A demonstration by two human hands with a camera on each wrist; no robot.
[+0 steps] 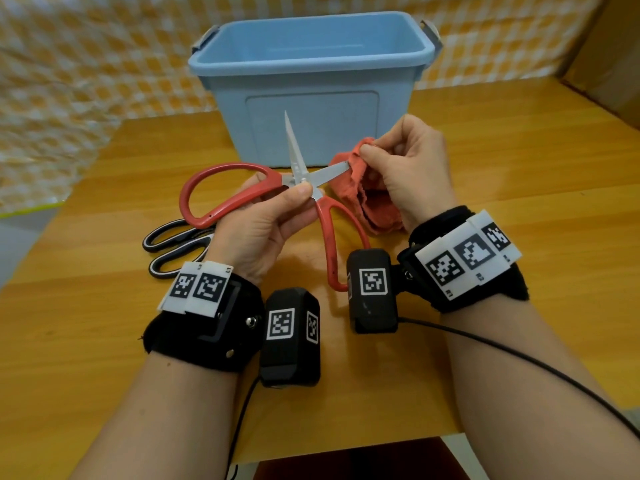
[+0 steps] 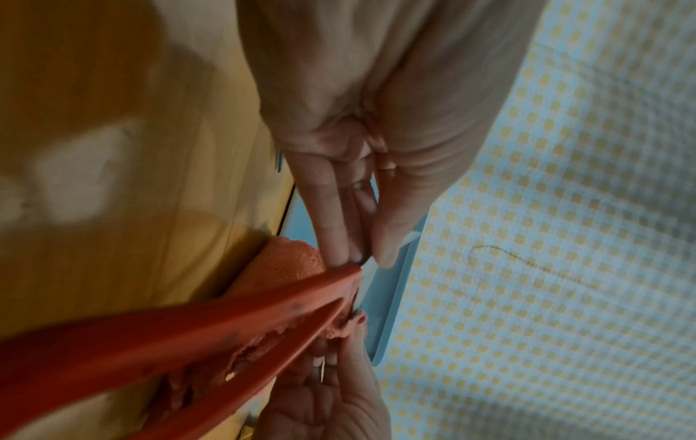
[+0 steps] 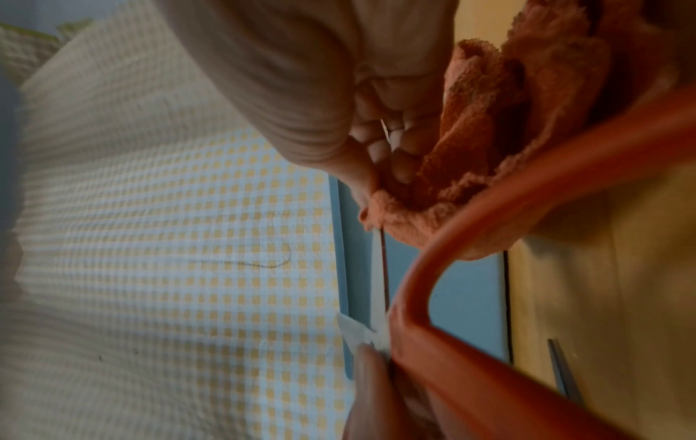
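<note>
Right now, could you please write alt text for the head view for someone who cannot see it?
A left hand holds open red-handled scissors near the pivot while the right hand pinches a red cloth over one blade. A blue bin and black scissors sit on the table.

Home-ish rm: wood table [image 1: 519,150], gingham cloth [image 1: 86,64], plastic tub [image 1: 311,98].
</note>
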